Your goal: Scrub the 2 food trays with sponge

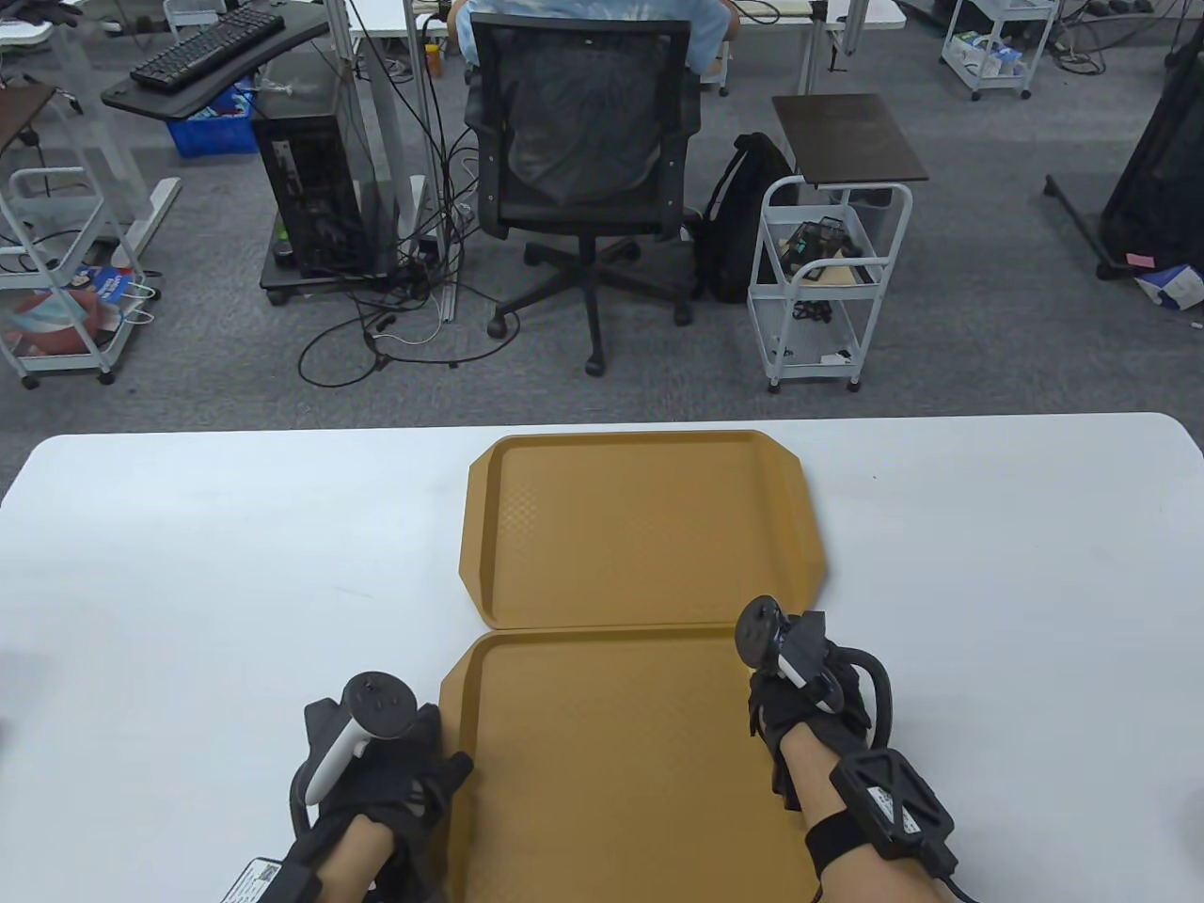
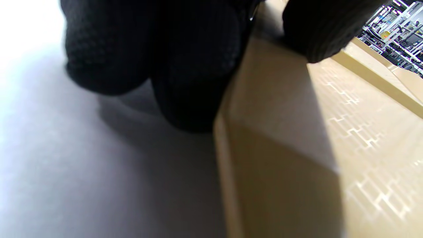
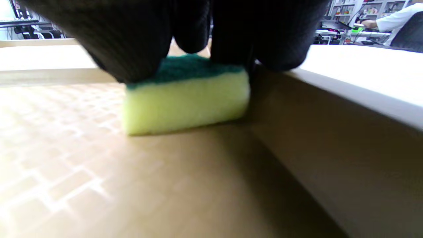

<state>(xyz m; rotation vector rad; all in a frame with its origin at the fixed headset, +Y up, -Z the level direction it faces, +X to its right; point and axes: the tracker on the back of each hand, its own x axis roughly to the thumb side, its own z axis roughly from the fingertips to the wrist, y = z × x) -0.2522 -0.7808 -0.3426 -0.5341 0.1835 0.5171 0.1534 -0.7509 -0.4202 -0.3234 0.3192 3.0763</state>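
Two tan food trays lie end to end on the white table, the far tray point(image 1: 640, 527) and the near tray point(image 1: 602, 781). My right hand point(image 1: 800, 701) is at the near tray's far right corner and hides the sponge in the table view. In the right wrist view a yellow sponge point(image 3: 185, 102) with a green top stands on the tray floor point(image 3: 99, 185) against the side wall, and my right hand point(image 3: 198, 49) grips it from above. My left hand point(image 1: 414, 781) holds the near tray's left rim point(image 2: 228, 138), fingers point(image 2: 109, 59) outside on the table, thumb point(image 2: 317, 29) over the rim.
The white table point(image 1: 188, 583) stretches wide on both sides of the trays. Beyond its far edge are an office chair point(image 1: 583, 160) with a person seated at a desk, a white cart point(image 1: 828, 273) and a computer tower point(image 1: 310, 188).
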